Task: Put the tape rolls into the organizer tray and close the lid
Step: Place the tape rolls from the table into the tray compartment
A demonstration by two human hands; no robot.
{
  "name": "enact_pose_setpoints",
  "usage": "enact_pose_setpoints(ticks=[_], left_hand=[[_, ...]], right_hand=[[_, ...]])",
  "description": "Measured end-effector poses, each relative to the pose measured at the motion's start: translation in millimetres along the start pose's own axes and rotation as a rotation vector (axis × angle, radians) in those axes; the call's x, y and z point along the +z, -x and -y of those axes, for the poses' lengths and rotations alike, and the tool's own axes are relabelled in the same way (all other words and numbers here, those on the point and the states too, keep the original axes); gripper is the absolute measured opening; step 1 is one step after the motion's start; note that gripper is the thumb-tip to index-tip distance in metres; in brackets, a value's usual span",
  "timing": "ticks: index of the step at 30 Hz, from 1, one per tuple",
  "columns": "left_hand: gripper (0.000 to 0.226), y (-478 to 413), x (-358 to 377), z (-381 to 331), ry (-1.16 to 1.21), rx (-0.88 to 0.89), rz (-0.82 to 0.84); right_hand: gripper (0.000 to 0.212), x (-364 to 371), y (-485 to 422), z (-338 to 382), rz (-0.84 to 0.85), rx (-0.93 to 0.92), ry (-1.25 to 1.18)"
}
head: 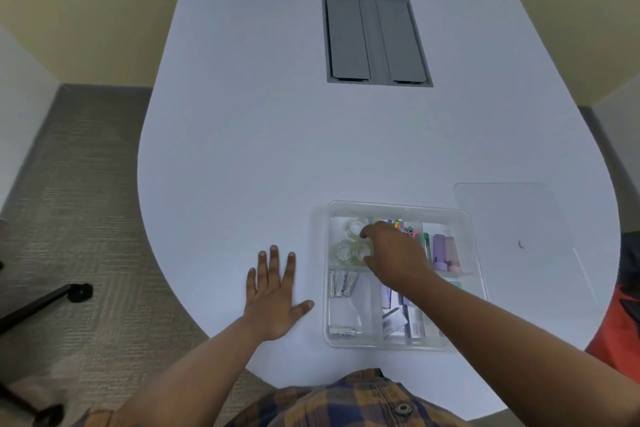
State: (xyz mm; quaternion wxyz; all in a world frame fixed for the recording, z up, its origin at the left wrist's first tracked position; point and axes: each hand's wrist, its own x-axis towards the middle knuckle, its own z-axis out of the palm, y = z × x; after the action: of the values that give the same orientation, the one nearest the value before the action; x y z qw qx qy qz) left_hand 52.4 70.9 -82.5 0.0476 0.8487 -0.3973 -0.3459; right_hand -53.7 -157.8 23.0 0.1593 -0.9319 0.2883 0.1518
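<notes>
Our left hand (pixel 273 295) lies flat and spread on the worktop (pixel 242 149); our right hand (pixel 391 253) curls around a tape roll (pixel 358 252) inside the tray (pixel 398 206), beside two others. Right of the tray lies the lid (pixel 512 218), nearest our right hand.

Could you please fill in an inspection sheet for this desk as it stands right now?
Surface: white table, grey hatch set in it.
Job's things: three tape rolls in the tray, far-left compartment; lid off, lying to the right.
Clutter: batteries, pens, purple cases in the tray.
Grippers: left hand flat on table; right hand over the rolls, grasp unclear.
Cables: nothing seen.
Surroundings: carpet, chair legs.
</notes>
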Motion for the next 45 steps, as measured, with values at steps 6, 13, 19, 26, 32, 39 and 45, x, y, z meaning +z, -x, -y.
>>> enact_pose_setpoints(ticks=[6, 13, 19, 26, 32, 39, 45], left_hand=[[0.097, -1, 0, 0, 0.0, -0.004, 0.006], [0.097, -3, 2, -1, -0.013, -0.015, -0.006], [0.094, 9, -3, -7, -0.081, -0.009, -0.153], [0.07, 5, -40, -38, 0.199, 0.06, -0.322], [0.069, -6, -55, -71, 0.302, 0.217, -0.353], [0.092, -7, -36, -83, 0.267, 0.211, -0.211], [0.1, -8, -32, -79, 0.215, 0.243, -0.236]], right_hand=[[0.042, 4, -19, -6, 0.064, -0.007, 0.047], [0.032, 11, -27, -3, 0.039, -0.038, 0.109], [0.018, 10, -32, -9, -0.06, -0.007, 0.06], [0.016, -4, -38, -8, -0.226, -0.091, 0.098], [0.003, -4, -48, -6, -0.227, -0.081, 0.18], [0.012, 2, -50, -10, -0.175, -0.054, 0.179], [0.018, 7, -41, -8, -0.117, -0.055, 0.137]])
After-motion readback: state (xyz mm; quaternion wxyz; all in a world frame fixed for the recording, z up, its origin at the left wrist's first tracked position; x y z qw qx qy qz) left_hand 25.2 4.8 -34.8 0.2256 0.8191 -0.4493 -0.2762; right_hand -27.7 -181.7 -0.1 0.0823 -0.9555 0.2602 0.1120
